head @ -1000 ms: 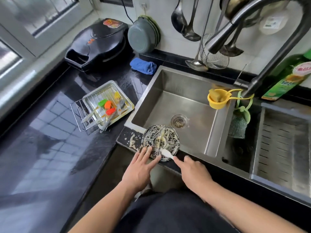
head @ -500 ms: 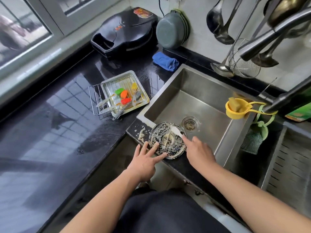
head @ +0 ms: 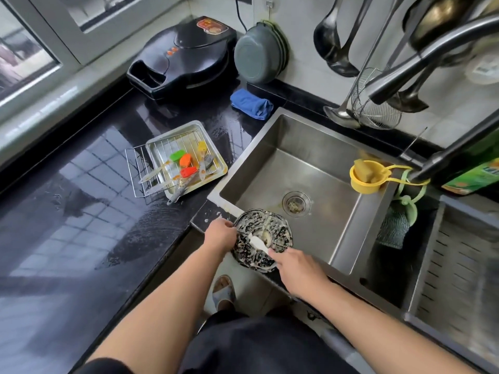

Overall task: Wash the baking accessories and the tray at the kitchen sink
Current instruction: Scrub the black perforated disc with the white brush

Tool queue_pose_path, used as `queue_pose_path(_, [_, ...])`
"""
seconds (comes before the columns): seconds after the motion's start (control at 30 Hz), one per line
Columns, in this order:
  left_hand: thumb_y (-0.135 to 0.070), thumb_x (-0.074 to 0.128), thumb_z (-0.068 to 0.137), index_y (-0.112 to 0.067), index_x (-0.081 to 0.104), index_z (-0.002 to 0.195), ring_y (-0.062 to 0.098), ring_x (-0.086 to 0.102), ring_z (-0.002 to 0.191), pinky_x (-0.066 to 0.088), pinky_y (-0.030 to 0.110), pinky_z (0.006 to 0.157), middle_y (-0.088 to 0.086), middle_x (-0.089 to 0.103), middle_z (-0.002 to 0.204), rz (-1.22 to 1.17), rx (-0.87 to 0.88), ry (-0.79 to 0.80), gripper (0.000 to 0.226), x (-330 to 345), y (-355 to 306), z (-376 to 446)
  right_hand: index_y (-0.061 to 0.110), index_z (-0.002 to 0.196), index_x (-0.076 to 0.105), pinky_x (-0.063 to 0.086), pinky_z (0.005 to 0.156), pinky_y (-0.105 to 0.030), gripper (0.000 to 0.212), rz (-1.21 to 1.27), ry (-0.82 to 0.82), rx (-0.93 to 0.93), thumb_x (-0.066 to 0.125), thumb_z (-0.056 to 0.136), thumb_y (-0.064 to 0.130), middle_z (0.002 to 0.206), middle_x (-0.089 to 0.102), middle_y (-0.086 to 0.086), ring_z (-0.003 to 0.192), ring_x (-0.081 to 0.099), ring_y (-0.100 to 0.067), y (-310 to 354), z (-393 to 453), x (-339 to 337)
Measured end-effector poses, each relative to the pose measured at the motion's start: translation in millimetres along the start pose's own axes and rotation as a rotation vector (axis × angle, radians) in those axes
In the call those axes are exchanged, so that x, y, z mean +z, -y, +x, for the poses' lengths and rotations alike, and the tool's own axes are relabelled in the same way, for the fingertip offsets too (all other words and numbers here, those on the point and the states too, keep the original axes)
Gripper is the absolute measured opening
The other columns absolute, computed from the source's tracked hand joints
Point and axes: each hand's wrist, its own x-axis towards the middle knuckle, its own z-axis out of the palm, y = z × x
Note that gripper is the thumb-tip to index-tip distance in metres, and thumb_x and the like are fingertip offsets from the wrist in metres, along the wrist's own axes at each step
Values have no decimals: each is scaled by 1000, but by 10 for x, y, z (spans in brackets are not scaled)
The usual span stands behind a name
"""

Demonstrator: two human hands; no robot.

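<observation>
Left hand [head: 219, 234] grips the batter-smeared round pan [head: 263, 238] on the sink [head: 348, 238] rim; right hand [head: 295, 269] holds a white scraper [head: 258, 242].

Black round plate [head: 263, 240] streaked with cream-white batter, under a white spatula [head: 258, 243]; steel-grey sink [head: 318, 168] set in a glossy black countertop [head: 81, 211] reflecting a pale window grid. Silver tray [head: 216, 160] with a silver wire rack [head: 135, 174] bearing green [head: 177, 155], orange [head: 185, 160] and red [head: 188, 172] spatula heads and a yellow brush [head: 202, 149]. Blue cloth [head: 251, 103], black electric griddle [head: 183, 55] with orange buttons, grey-green basin [head: 256, 58], yellow cup [head: 367, 179], green bottle [head: 472, 171].
</observation>
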Motion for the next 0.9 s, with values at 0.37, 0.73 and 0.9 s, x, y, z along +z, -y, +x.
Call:
queue_pose_path(0.37, [2, 49, 95, -17, 43, 75, 22, 51, 62, 42, 31, 45, 10, 46, 76, -430, -91, -3, 28, 149, -136, -339, 42, 154, 34, 43, 69, -37, 49, 126, -200, 96, 36, 108, 24, 97, 45, 3, 82, 55, -26, 168, -377, -159])
queue_pose_path(0.73, [11, 36, 98, -6, 61, 123, 24, 67, 90, 61, 39, 64, 8, 68, 105, -943, -129, -203, 40, -34, -409, -695, 44, 152, 39, 43, 60, -40, 51, -2, -289, -76, 40, 105, 24, 86, 42, 5, 64, 52, -26, 77, -664, -456])
queue_pose_path(0.9, [9, 34, 99, -9, 51, 139, 29, 71, 97, 64, 47, 73, 10, 66, 126, -911, -137, -167, 47, -41, -466, -749, 44, 155, 32, 39, 61, -37, 53, -3, -396, 87, 39, 106, 23, 87, 42, 4, 67, 50, -25, -321, -558, -702])
